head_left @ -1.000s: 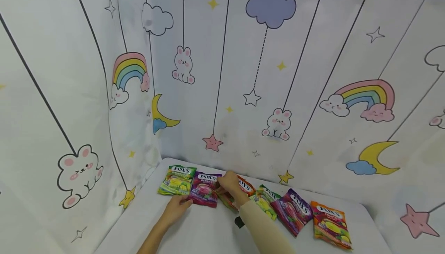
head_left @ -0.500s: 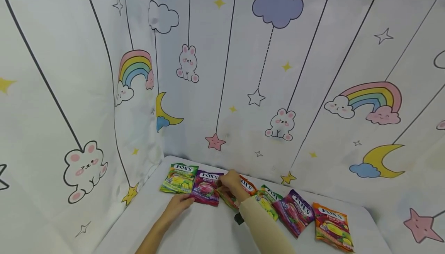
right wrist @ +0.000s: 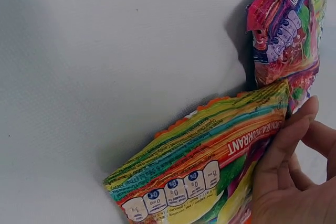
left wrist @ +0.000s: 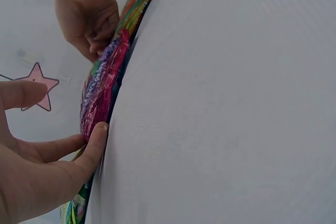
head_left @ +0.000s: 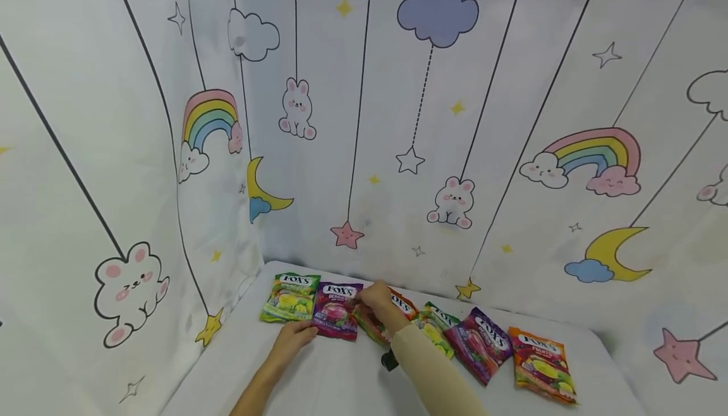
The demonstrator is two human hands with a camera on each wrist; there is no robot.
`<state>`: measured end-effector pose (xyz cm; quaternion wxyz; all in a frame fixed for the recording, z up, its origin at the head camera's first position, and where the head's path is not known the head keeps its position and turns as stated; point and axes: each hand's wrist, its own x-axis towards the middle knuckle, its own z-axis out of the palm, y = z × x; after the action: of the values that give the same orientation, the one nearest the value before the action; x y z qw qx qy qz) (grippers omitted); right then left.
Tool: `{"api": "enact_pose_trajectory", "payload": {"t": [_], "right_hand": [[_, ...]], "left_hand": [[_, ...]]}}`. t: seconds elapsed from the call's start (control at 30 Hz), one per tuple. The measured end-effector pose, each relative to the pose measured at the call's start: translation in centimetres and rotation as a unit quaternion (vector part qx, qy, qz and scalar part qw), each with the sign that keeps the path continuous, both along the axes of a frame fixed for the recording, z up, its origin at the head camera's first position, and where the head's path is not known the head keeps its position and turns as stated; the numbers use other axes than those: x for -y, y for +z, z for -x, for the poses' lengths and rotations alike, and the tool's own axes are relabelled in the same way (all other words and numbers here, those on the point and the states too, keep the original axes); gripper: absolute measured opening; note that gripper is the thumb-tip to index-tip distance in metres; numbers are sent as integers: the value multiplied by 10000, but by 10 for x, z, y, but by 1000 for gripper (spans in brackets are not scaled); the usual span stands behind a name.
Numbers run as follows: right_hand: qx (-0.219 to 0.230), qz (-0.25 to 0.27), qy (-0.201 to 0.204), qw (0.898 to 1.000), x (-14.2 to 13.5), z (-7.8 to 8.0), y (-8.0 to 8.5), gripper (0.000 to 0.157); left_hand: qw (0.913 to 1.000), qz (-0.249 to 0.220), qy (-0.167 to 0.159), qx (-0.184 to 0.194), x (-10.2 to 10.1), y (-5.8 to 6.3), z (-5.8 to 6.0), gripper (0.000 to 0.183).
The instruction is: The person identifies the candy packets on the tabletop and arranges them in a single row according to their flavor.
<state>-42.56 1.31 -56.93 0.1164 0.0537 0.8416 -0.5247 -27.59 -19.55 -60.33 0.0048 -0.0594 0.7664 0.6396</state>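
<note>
In the head view, my left hand (head_left: 291, 343) touches the lower left corner of a purple FOX'S berries candy bag (head_left: 337, 315). Its thumb (left wrist: 26, 94) stands apart from the bag in the left wrist view, while two extended fingers (left wrist: 95, 142) meet the bag's end. My right hand (head_left: 378, 305) lies over the left part of an orange FOX'S candy bag (right wrist: 184, 161), which is tilted beside the purple one. There the curled thumb and fingers pinch where the two bags meet; which edge they hold is partly hidden.
A green FOX'S bag (head_left: 291, 299) lies at the far left of the white table (head_left: 335, 384). On the right lie another green bag (head_left: 435, 330), a purple bag (head_left: 480, 346) and an orange fruits bag (head_left: 543, 365). A cartoon-printed backdrop (head_left: 387, 112) rises behind the table.
The head view shifts slightly. Both hands stay at nearly the same places, and the bags keep almost the same layout.
</note>
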Motion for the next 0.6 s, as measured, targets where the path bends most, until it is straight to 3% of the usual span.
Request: {"api": "enact_pose_trajectory", "payload": {"t": [0.13, 0.33, 0.6], "right_hand": [[126, 323, -38, 9994, 1, -2, -4, 10], [85, 541, 72, 9985, 2, -6, -2, 11], [27, 604, -13, 9982, -1, -8, 2, 9]], "left_hand": [[9999, -9, 127, 72, 1, -2, -1, 49], [9972, -500, 560, 28, 1, -6, 1, 45], [9945, -833, 642, 5, 0, -7, 1, 43]]}}
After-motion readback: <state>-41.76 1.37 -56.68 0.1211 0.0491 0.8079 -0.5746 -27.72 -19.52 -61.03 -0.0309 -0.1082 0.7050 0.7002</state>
